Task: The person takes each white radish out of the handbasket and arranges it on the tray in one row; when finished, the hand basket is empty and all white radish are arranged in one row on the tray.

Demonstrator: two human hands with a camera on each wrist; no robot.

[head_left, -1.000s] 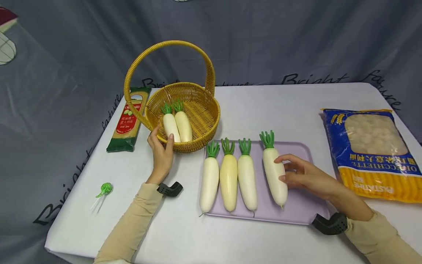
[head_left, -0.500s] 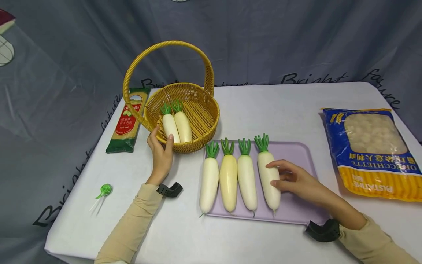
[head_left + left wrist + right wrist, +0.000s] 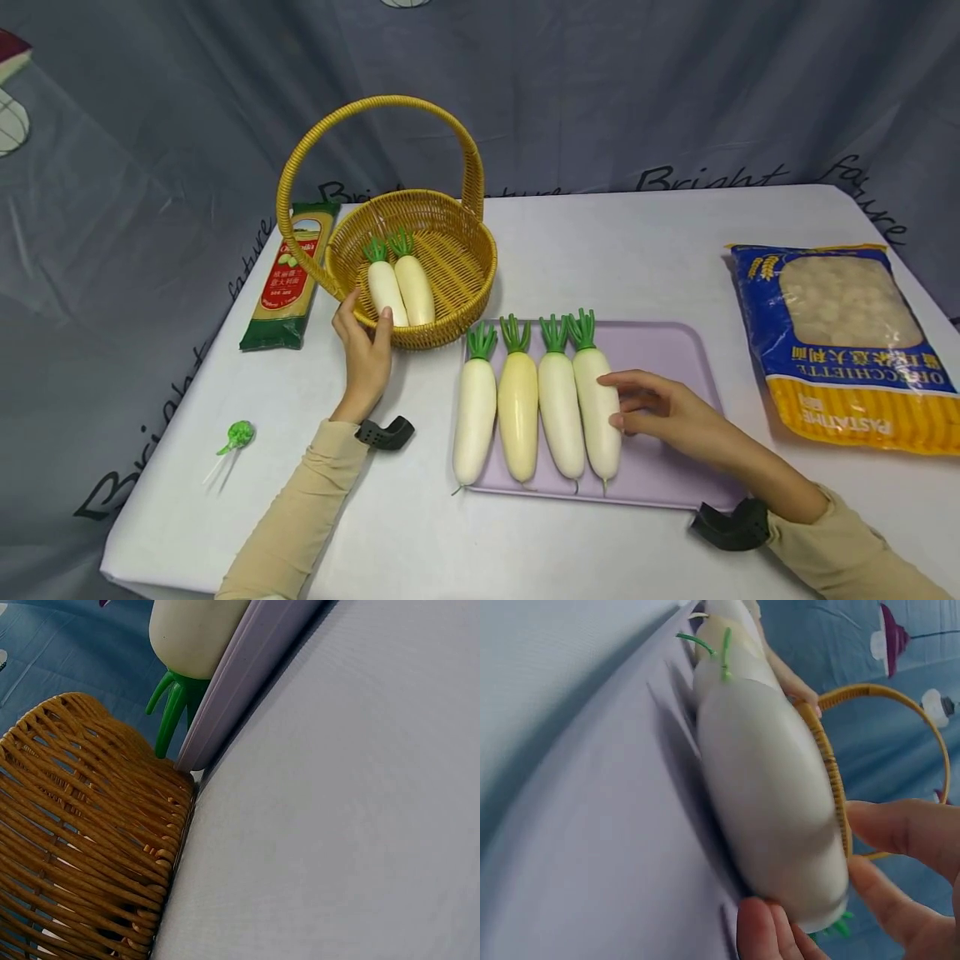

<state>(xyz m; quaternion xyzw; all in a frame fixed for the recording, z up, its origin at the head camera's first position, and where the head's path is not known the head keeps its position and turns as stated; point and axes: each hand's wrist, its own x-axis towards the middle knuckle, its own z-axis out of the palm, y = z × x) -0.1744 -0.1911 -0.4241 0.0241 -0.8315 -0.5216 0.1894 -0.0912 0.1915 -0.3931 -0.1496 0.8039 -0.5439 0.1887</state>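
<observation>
My right hand [image 3: 667, 412] holds a white radish [image 3: 597, 408] by its right side, thumb and fingers about its body in the right wrist view. This radish lies on the purple tray [image 3: 678, 333], right beside another white radish [image 3: 561, 412]. Left of them on the tray are a yellowish radish [image 3: 518, 417] and a white radish [image 3: 474, 421], all with green tops pointing away. My left hand [image 3: 365, 358] holds the near-left rim of the wicker basket [image 3: 468, 308]; some of its fingers are hidden. Inside the basket lie a white radish [image 3: 386, 293] and a yellowish one [image 3: 414, 290].
A pasta packet [image 3: 288, 283] lies left of the basket, partly behind its tall arched handle [image 3: 382, 101]. A blue and yellow orecchiette bag [image 3: 847, 350] lies to the right of the tray. A green lollipop-like thing [image 3: 240, 433] is at the front left of the white table [image 3: 420, 533].
My right hand has moved left with the white radish, bringing it down onto the tray against its neighbour. The left hand has stayed at the basket rim.
</observation>
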